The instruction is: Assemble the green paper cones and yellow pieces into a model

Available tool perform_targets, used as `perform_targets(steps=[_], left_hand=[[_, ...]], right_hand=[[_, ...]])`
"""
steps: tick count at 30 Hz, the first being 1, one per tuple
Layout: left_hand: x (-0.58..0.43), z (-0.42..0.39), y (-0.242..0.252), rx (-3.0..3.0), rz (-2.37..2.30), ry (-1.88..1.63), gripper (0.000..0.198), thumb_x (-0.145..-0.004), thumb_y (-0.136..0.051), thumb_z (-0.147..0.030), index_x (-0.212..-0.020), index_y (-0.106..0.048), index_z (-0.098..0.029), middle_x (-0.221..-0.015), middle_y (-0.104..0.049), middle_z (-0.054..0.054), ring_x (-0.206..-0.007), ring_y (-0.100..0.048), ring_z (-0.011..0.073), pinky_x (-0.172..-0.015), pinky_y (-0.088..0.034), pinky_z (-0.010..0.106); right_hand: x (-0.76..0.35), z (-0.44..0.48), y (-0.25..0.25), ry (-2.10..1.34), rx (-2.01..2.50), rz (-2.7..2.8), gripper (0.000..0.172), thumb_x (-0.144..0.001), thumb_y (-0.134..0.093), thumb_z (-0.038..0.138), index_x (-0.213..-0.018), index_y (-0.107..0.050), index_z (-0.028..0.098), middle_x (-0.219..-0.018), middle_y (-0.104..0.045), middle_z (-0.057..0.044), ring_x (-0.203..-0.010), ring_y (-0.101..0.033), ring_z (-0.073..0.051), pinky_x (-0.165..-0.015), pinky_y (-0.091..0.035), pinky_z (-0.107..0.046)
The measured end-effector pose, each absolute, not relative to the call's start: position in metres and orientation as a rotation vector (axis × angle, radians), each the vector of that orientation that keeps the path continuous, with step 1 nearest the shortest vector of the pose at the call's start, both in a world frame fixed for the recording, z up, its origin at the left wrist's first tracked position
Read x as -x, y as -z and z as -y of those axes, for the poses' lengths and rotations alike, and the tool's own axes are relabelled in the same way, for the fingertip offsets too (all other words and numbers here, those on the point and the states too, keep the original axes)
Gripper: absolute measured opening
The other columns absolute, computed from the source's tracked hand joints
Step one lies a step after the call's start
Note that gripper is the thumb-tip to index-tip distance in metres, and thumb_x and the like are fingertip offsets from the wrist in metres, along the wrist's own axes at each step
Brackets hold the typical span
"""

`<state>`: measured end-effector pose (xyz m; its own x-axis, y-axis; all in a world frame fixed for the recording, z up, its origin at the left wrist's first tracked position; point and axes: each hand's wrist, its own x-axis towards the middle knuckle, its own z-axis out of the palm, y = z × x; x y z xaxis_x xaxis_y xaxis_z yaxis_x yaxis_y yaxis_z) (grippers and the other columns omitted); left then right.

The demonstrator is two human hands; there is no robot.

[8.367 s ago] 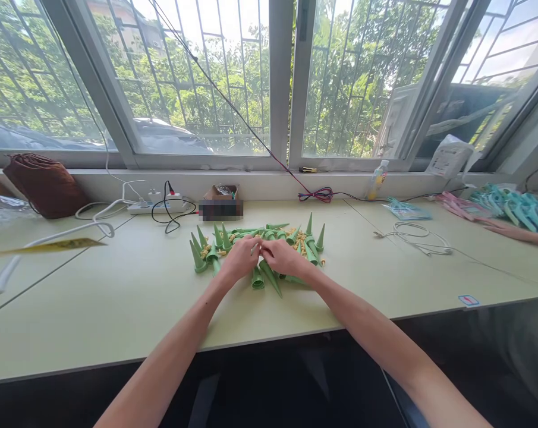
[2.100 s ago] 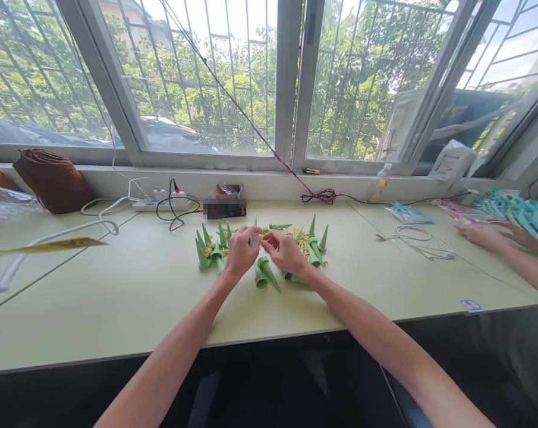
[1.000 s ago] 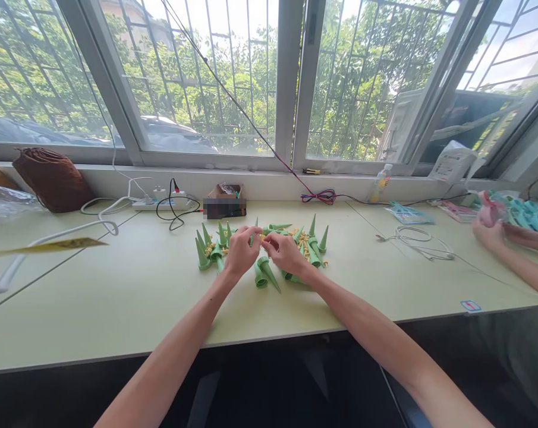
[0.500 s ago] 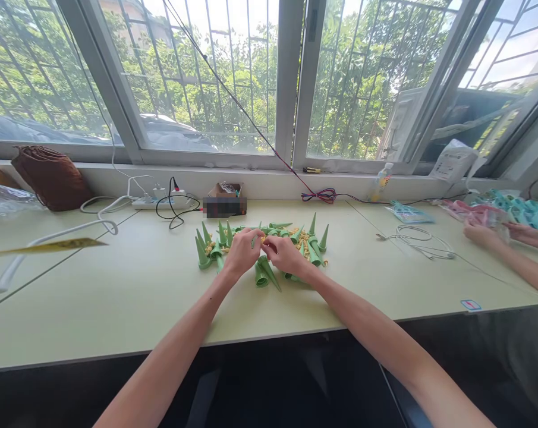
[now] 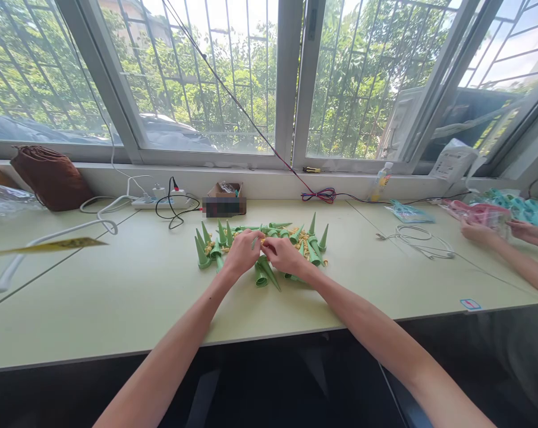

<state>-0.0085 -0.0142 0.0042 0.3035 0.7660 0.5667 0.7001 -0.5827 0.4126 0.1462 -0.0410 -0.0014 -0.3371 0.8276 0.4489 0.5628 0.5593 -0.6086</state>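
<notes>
My left hand and my right hand meet over a pile on the table, fingertips pinched close together. Between them shows a bit of a small yellow piece, mostly hidden by the fingers. Around and beneath my hands are several green plastic cones, some upright and some lying on their sides. One cone with its round open end toward me lies just below my fingers. Small yellowish pieces are scattered among the cones; their exact kind is too small to tell.
On the pale table a small box and a power strip stand at the back. A coiled white cable lies to the right. Farther right, another person's hands hold a pink packet. A bottle stands by the window.
My hands stay in nearly the same place over the cones, with only slight finger movement. The other person's hands at the right have shifted a little.
</notes>
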Motion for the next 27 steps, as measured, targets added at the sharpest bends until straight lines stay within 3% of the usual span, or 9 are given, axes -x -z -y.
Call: perform_targets(steps=[11,27], left_hand=[[0.0089,0.0122,-0.002,-2.485,-1.375,-1.119,0.027,-0.088,-0.045,-0.024,-0.092,-0.072,-0.019,-0.089,-0.067,0.008,-0.077,-0.063,0.0205,-0.073,-0.047,0.032],[0.0079,0.0143,-0.0042,-2.494,-1.36,-1.125,0.026,-0.088,-0.045,-0.023,-0.09,-0.071,-0.02,-0.087,-0.066,0.007,-0.076,-0.063,0.0202,-0.072,-0.047,0.031]], right_hand=[[-0.1469,0.0421,0.0,-0.433,1.141,2.088,0.025,-0.091,-0.045,0.018,-0.067,-0.05,0.019,-0.06,-0.051,0.001,-0.056,-0.041,-0.012,-0.057,-0.032,-0.024],[-0.1477,0.0429,-0.0016,-0.437,1.153,2.119,0.019,-0.09,-0.048,0.018,-0.072,-0.054,0.018,-0.065,-0.057,-0.001,-0.058,-0.044,-0.013,-0.058,-0.033,-0.025]])
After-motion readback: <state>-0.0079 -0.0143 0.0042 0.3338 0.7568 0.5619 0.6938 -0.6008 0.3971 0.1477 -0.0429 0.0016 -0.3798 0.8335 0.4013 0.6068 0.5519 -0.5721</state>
